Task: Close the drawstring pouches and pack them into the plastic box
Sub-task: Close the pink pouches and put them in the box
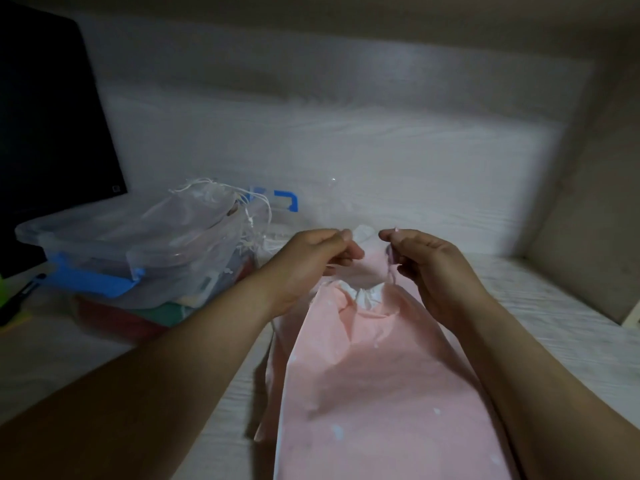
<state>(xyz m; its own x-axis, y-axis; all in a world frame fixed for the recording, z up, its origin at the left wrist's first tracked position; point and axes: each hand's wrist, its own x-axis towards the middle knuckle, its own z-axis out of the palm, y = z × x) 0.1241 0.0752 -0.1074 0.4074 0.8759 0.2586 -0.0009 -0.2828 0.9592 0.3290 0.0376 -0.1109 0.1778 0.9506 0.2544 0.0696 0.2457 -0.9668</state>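
A: Both hands are pinched on cords at the pouch (pixel 374 368) mouth: left hand (pixel 311 258) on one cord, right hand (pixel 429 261) on the other. Pull them apart evenly, I'd say, so the neck gathers.

B: And the box (pixel 104 244)?

A: Left of the pouch, pouches heaped on it. Its inside is hidden; the cords blur.

One view only — head cam, wide-angle, looking fwd and down over both forearms. It's sitting close: the left hand (pixel 311 258) and right hand (pixel 429 261) are filling mid-frame, the white table (pixel 381 161) is stretching ahead — edges bowing w/ lens distortion.
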